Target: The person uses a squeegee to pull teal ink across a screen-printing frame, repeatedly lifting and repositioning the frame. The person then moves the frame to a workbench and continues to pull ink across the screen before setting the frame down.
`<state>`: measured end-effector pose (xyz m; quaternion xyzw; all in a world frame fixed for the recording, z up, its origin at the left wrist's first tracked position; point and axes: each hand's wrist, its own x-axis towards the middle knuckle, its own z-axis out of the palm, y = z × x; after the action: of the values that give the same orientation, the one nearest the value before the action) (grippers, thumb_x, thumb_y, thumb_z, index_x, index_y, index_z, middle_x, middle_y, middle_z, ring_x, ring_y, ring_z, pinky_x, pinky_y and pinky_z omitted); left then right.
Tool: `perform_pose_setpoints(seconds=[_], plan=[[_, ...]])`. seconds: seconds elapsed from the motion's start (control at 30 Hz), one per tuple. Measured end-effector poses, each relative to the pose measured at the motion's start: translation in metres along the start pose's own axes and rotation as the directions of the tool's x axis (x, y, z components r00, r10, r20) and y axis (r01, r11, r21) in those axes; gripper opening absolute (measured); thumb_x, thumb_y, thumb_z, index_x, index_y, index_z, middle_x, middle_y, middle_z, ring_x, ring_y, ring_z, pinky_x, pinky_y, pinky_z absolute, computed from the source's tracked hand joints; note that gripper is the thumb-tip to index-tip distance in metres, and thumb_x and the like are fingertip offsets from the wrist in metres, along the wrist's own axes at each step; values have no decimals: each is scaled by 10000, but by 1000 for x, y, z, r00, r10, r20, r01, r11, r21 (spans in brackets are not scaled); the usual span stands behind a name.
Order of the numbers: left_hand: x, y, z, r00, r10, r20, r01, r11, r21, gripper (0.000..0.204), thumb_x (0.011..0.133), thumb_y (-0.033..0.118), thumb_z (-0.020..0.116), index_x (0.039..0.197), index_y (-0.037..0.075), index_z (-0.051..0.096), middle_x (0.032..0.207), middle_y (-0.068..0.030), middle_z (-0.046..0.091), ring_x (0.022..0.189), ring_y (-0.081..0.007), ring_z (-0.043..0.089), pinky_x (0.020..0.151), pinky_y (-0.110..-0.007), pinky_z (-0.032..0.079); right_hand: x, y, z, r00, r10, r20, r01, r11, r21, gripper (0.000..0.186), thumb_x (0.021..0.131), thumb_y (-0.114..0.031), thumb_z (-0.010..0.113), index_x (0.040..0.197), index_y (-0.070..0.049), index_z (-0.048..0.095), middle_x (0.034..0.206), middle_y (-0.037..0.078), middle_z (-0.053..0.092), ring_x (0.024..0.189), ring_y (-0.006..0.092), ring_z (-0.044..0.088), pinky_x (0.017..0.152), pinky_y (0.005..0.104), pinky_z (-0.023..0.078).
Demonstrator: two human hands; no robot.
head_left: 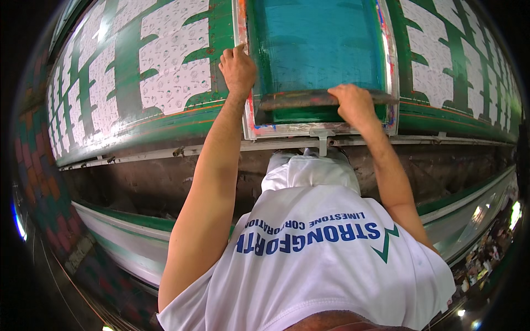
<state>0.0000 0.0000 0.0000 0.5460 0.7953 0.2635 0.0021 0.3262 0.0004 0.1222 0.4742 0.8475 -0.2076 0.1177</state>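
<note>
- Head view: the left hand point(238, 71) is closed around the left rail of a rectangular frame point(390, 55).
- Over to the right hand point(353, 105) — it has a long dark bar point(298, 100) firmly gripped, right of the bar's middle.
- And that bar — crosswise over the near end of the blue screen point(320, 55).
- White patterned pieces point(176, 60) flank the frame on a green worktop point(441, 117).

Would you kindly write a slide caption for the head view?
Left hand on the left side of the frame, right hand holding a squeegee across the blue screen.
</note>
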Motion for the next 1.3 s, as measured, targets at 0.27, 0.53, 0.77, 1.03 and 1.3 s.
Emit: perform_pose_setpoints(seconds=[0.27,0.53,0.77,1.03,1.3], plan=[[-3,1,-7,999,32,-8,-32,999,12,321,986,156,578,1289,153,684,1167,-148,638,1142,-365,598,985,-538,458,-26,-1,14,957,-102,-270,121,991,55,241,761,21,720,970,-95,754,928,83,729,944,328,729,750,496,581],[-4,-9,-2,1000,11,14,-11,1000,3,287,1015,201,590,1285,184,687,1181,-135,645,1147,-363,601,990,-535,460,-62,6,26,955,-173,-241,188,981,41,348,786,10,715,1124,-71,733,1014,103,718,1005,314,715,813,474,594],[-3,1,-8,999,46,-22,-46,998,34,334,975,317,691,1266,152,697,1198,-162,659,1177,-383,605,1025,-514,466,-107,11,56,926,-300,-228,321,945,60,668,747,8,750,1401,-45,628,1455,217,597,1350,392,577,1139,460,478],[0,10,-11,999,47,10,-47,999,-7,338,1004,294,672,1272,88,672,1220,-185,636,1211,-394,578,1067,-505,447,-106,93,39,936,-73,-344,249,827,504,559,902,-214,781,1402,-24,618,1442,238,602,1342,410,589,1121,474,489],[-1,15,-15,998,37,41,-37,999,4,334,1029,265,650,1298,67,652,1238,-187,622,1220,-395,564,1073,-502,443,-45,212,39,825,511,-244,-320,776,544,706,826,-332,865,1341,71,598,1304,277,598,1212,427,609,1012,508,523]])
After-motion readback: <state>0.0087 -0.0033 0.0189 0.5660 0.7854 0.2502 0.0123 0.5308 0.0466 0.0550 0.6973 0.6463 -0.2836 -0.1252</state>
